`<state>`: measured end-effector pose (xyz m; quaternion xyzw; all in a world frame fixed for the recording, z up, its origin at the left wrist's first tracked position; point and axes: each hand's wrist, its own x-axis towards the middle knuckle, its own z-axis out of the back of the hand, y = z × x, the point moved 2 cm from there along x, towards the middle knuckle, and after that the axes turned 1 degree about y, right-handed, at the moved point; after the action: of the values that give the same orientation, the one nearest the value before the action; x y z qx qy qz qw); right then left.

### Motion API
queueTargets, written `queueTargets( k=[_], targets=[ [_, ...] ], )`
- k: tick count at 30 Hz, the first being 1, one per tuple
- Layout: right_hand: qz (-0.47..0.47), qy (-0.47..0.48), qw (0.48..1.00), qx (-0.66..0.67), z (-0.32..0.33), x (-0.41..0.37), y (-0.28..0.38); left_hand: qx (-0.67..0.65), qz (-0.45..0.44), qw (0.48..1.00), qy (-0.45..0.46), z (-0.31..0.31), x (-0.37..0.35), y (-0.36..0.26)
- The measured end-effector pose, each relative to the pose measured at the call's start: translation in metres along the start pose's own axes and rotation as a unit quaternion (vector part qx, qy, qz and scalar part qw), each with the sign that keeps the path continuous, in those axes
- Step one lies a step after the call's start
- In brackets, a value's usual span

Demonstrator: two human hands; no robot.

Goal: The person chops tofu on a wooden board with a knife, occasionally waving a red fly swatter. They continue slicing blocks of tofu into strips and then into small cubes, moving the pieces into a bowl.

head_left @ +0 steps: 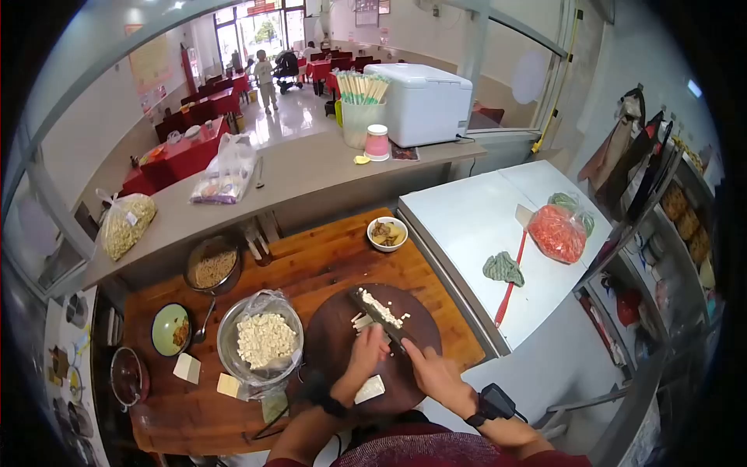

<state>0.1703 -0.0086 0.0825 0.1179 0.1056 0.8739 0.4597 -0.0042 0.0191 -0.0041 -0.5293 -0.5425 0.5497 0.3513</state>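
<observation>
My right hand [440, 377] grips the handle of a kitchen knife [381, 315], its dark blade slanting up and left over a round brown chopping board [331, 335]. Curled close to the blade, my left hand [367, 356] has its fingertips on white tofu strips [360, 321], partly covered by hand and knife. Small diced tofu [393, 317] lies on the far side of the blade. A pale tofu slab [369, 389] sits at the board's near edge, between my wrists. To the left, a plastic-lined metal bowl [226, 354] holds many tofu cubes [266, 340].
Two tofu blocks [187, 368] [228, 385] lie on the wooden table [179, 416]. Around them stand a green-rimmed bowl [163, 327], a spoon [205, 321] and a pot [191, 272]. A small white bowl [387, 247] is beyond the board. The white counter [459, 210] holds a red-handled scraper [510, 288], a green cloth [504, 269] and bagged red food [556, 233].
</observation>
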Motion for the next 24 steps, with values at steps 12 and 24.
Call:
queueTargets(
  k=[12,24],
  targets=[
    [-0.185,-0.18,0.96,0.104,0.035,0.014,-0.168,-0.141,-0.012,0.988,-0.053,-0.026,-0.035,-0.035],
    [-0.388,-0.163,0.858,0.296,0.013,0.013,-0.276,-0.155,0.04,0.982,-0.099,-0.056,-0.059,-0.037]
  ],
)
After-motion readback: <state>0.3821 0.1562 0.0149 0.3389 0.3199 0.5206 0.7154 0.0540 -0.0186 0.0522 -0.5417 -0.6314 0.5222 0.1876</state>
